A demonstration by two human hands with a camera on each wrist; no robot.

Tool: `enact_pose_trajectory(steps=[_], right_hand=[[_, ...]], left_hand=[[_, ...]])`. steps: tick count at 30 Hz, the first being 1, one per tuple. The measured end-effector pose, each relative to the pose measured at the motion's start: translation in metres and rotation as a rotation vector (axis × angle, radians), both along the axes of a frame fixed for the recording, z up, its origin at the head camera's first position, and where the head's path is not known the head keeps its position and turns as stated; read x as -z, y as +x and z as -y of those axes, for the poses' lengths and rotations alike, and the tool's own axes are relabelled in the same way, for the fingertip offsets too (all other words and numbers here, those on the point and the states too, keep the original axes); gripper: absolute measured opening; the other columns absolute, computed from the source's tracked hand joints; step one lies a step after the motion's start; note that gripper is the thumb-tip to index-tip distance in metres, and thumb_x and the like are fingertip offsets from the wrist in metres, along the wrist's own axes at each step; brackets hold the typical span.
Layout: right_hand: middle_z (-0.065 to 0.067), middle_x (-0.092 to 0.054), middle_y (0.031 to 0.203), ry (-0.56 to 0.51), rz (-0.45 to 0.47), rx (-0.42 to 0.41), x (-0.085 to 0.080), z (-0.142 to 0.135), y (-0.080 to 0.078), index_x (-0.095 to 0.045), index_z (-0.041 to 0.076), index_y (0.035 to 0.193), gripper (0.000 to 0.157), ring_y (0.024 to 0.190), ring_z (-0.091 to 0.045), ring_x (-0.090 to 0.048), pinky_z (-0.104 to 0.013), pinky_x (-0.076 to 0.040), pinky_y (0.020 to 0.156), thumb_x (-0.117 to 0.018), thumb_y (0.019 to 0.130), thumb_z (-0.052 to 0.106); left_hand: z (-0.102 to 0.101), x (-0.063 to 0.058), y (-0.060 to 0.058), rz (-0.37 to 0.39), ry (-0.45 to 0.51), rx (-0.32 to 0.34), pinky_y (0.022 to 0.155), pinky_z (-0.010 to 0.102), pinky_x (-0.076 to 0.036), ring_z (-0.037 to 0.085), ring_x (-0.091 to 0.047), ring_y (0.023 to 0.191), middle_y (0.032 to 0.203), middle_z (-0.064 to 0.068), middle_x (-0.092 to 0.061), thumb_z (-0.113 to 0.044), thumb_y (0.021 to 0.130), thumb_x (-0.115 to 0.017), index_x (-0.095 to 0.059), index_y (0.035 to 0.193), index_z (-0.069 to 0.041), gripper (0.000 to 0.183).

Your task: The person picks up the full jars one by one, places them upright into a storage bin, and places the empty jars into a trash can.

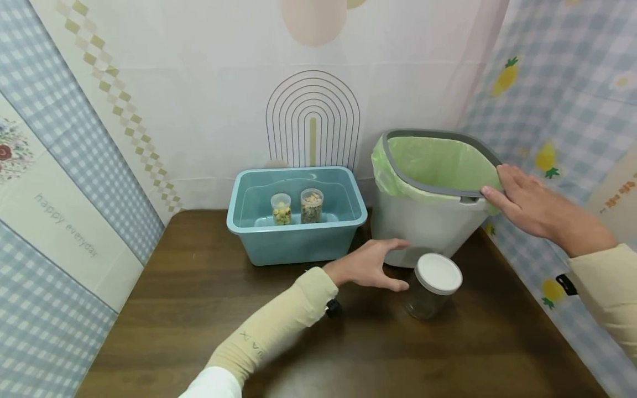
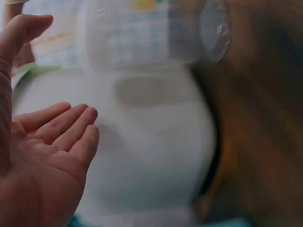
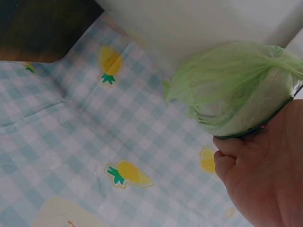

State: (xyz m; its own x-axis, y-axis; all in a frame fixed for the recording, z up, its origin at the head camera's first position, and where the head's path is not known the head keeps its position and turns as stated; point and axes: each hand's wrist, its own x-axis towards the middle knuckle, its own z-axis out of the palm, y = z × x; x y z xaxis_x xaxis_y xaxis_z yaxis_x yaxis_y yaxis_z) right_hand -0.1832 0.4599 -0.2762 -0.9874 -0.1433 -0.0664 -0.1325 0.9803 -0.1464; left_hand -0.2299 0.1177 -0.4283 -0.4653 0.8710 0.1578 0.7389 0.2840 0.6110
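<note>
A clear jar with a white screw lid (image 1: 439,273) stands on the table. My left hand (image 1: 369,263) is just left of it, thumb and fingers spread apart and apparently not touching it. In the left wrist view, the palm of the left hand (image 2: 52,161) shows with nothing in it, and the blurred jar (image 2: 137,35) lies beyond. A light grey trash bin (image 1: 415,226) with a dark grey rim is lined with a green bag (image 1: 433,160). My right hand (image 1: 542,207) grips the bin's right rim; the bag's folded edge (image 3: 227,94) hangs beside its fingers in the right wrist view.
Left of the bin sits a blue plastic tub (image 1: 293,243). Inside it stand two small clear containers, one with yellowish pieces (image 1: 281,213), one with nuts or seeds (image 1: 311,207). A patterned wall covering (image 1: 214,99) borders the brown wooden table (image 1: 174,309).
</note>
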Motion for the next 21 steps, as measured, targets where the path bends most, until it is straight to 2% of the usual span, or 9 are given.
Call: enact_pose_trajectory(steps=[6,10,15,19,21], right_hand=[[-0.04,0.01,0.17,0.005,-0.006,0.007,-0.002,0.001,-0.001,0.013,-0.008,0.164,0.083,0.159,-0.058,0.008,-0.073,0.002,0.128,-0.021,0.115,0.05],[-0.04,0.006,0.17,0.002,-0.019,0.007,-0.002,0.003,0.0,0.011,-0.008,0.165,0.083,0.158,-0.06,0.004,-0.075,-0.002,0.126,-0.022,0.115,0.05],[-0.041,0.004,0.17,-0.003,-0.029,0.004,-0.001,0.005,0.001,0.009,-0.009,0.165,0.083,0.158,-0.06,0.002,-0.075,-0.004,0.126,-0.023,0.115,0.049],[-0.04,0.007,0.17,-0.007,-0.019,0.014,-0.002,0.006,0.002,0.011,-0.009,0.165,0.084,0.158,-0.06,0.005,-0.074,-0.001,0.127,-0.022,0.115,0.05],[-0.039,0.008,0.17,-0.007,-0.01,0.023,-0.003,0.006,0.003,0.012,-0.008,0.164,0.084,0.159,-0.059,0.006,-0.073,0.0,0.127,-0.022,0.115,0.051]], left_hand=[[-0.028,0.038,0.006,0.064,0.033,-0.051,0.12,0.027,-0.045,0.015,-0.05,0.149,0.163,0.003,-0.049,-0.048,0.085,-0.086,-0.04,0.162,-0.013,0.096],[-0.041,0.055,0.012,0.104,0.092,-0.083,0.117,0.023,-0.046,0.012,-0.054,0.145,0.159,0.003,-0.053,-0.046,0.083,-0.089,-0.042,0.16,-0.012,0.097],[-0.053,0.067,0.015,0.158,0.18,-0.078,0.115,0.015,-0.045,0.009,-0.057,0.141,0.152,0.004,-0.059,-0.039,0.082,-0.092,-0.048,0.155,-0.009,0.09],[-0.059,0.071,0.013,0.191,0.232,-0.062,0.114,0.013,-0.044,0.008,-0.058,0.139,0.148,0.005,-0.062,-0.032,0.082,-0.092,-0.051,0.151,-0.008,0.084],[-0.061,0.07,0.012,0.185,0.242,-0.065,0.113,0.012,-0.044,0.007,-0.06,0.137,0.146,0.005,-0.063,-0.031,0.081,-0.093,-0.053,0.149,-0.008,0.082]])
